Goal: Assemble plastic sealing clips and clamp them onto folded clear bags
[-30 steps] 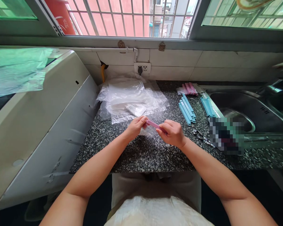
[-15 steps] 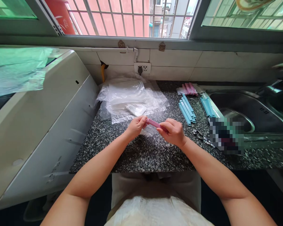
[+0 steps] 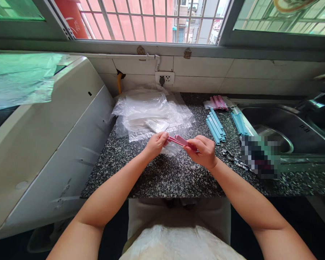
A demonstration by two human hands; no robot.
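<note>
A pink plastic sealing clip [image 3: 178, 140] is held between both hands above the speckled granite counter [image 3: 168, 173]. My left hand [image 3: 156, 143] pinches its left end with closed fingers. My right hand [image 3: 202, 151] grips its right end, fingers curled round it. The clip's two arms look slightly parted. A small clear plastic bag [image 3: 171, 148] hangs below the clip between the hands.
A heap of clear plastic bags [image 3: 148, 112] lies at the back of the counter. Blue clips [image 3: 215, 126] lie to the right, more blue clips [image 3: 238, 122] and pink clips [image 3: 217, 102] lie by the steel sink [image 3: 284, 130]. A white appliance [image 3: 43, 137] stands left.
Both hands have shifted slightly right and up with the pink clip, and the clip's arms now appear a little apart.
</note>
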